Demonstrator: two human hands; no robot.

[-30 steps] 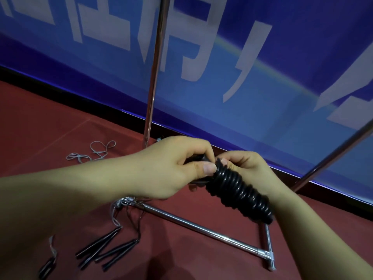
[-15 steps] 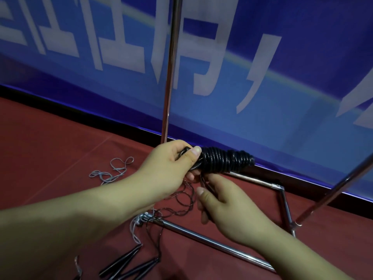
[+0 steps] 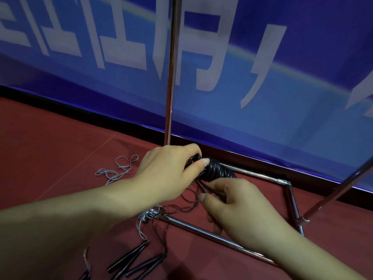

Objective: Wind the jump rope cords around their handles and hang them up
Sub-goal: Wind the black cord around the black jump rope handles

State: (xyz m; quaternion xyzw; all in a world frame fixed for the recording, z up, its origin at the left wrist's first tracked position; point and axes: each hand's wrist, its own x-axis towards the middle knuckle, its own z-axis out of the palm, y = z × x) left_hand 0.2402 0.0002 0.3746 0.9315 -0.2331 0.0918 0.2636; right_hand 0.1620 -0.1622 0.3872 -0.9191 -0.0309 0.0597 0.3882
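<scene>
Holding the fat black bundle of wound rope (image 3: 219,171) in your left hand (image 3: 171,170), you pinch its loose thin black cord (image 3: 210,189) with your right hand (image 3: 240,209) above the shiny metal rack frame (image 3: 205,231)

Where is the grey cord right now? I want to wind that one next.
The grey cord lies loosely looped on the red floor, centre-left in the head view, just left of the left hand.

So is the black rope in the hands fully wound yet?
Not fully. The black rope is mostly coiled, but a loose tail runs into the right hand.
</scene>
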